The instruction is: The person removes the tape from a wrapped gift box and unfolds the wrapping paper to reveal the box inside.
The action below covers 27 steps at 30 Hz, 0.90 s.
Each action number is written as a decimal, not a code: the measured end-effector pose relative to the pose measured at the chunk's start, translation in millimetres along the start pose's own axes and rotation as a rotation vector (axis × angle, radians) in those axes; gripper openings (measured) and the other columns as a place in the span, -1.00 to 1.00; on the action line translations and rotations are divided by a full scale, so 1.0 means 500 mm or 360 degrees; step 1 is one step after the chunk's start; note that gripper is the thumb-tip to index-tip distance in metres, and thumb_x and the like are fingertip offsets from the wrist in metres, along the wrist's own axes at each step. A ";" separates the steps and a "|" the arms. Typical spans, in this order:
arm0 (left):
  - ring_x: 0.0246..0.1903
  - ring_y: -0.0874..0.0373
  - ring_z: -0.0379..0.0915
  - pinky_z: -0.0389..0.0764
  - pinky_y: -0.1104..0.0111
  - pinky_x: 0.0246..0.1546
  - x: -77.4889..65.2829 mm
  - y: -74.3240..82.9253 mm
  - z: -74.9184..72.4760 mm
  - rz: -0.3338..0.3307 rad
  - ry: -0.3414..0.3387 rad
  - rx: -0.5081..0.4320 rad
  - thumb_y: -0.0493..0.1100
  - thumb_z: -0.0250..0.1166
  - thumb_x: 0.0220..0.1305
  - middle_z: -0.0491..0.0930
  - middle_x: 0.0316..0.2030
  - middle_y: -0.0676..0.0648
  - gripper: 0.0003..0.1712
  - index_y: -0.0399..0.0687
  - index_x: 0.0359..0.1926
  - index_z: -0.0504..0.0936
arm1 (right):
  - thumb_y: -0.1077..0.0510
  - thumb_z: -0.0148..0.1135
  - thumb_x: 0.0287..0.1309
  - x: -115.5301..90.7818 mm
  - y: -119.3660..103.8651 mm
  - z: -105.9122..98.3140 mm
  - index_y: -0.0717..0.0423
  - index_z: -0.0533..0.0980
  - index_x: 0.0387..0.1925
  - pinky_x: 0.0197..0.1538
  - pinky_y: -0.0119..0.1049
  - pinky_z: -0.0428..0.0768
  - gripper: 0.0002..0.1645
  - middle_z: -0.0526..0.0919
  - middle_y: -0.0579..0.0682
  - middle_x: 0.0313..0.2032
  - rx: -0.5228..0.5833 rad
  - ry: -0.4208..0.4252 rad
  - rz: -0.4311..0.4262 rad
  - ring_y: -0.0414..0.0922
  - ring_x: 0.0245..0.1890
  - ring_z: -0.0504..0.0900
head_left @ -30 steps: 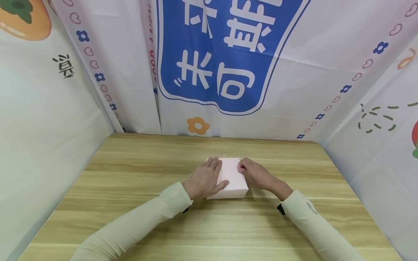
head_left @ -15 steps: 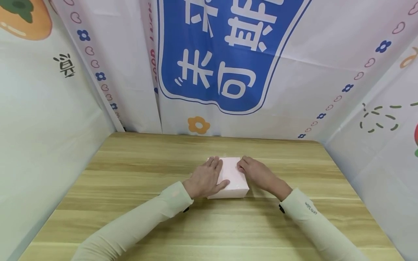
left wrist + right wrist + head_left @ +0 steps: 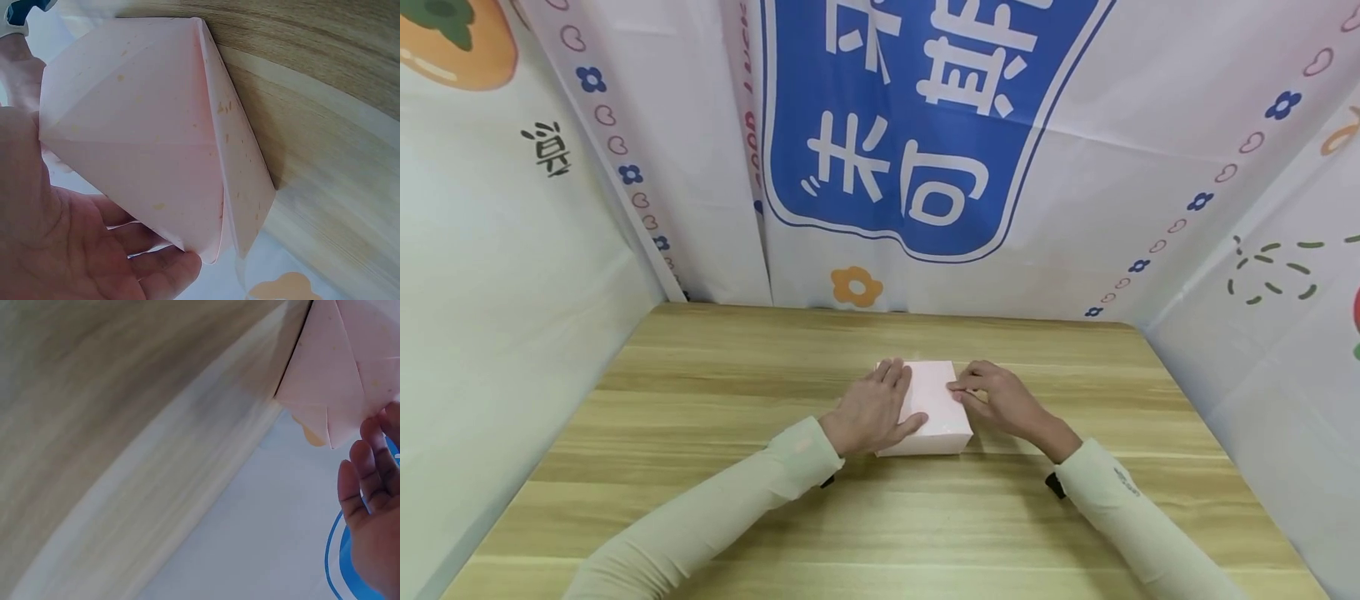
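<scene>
A pale pink folded paper box (image 3: 931, 400) with small gold specks stands on the wooden table. Creases and a folded-over flap show on its side (image 3: 137, 125) in the left wrist view. My left hand (image 3: 868, 412) lies across the box's left part, fingers straight, thumb spread over the top. Seen from the left wrist, some fingers reach along the lower edge. At the right edge, my right hand (image 3: 1000, 402) pinches the paper between thumb and forefinger, its other fingers loosely bent. The right wrist view shows those fingertips (image 3: 372, 428) right at the box's edge.
The wooden table (image 3: 880, 517) runs back to a white printed cloth (image 3: 1037, 283) with a blue lettered panel. Similar cloths hang along the left (image 3: 512, 333) and right (image 3: 1262, 358) sides.
My right hand has shifted slightly to the right along the box's edge, and its fingers have loosened from a tighter curl. The left hand and the box stay in place.
</scene>
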<state>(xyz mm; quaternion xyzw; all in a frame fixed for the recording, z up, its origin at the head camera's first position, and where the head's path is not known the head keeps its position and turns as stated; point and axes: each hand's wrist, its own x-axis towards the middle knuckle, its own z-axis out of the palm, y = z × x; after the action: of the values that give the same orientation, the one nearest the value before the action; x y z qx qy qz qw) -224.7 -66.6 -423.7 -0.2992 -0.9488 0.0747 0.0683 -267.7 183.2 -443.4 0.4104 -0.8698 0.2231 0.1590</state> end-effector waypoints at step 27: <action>0.38 -0.10 0.30 0.43 0.20 0.32 -0.001 0.004 -0.001 -0.0020 0.0012 0.0038 0.41 -0.27 0.45 0.29 0.40 -0.29 -0.04 -0.31 0.43 0.24 | 0.20 0.30 0.24 0.028 -0.031 -0.021 0.00 0.58 -0.35 -0.29 -0.41 0.56 -0.95 0.58 -0.16 -0.38 -0.0111 -0.0307 0.0093 -0.30 -0.36 0.51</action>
<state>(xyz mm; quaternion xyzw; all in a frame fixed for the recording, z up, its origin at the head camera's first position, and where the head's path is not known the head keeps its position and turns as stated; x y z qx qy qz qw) -223.1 -65.4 -423.6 -0.2928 -0.9494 0.0843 0.0758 -263.3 170.8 -424.1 0.3986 -0.8999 0.1566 0.0821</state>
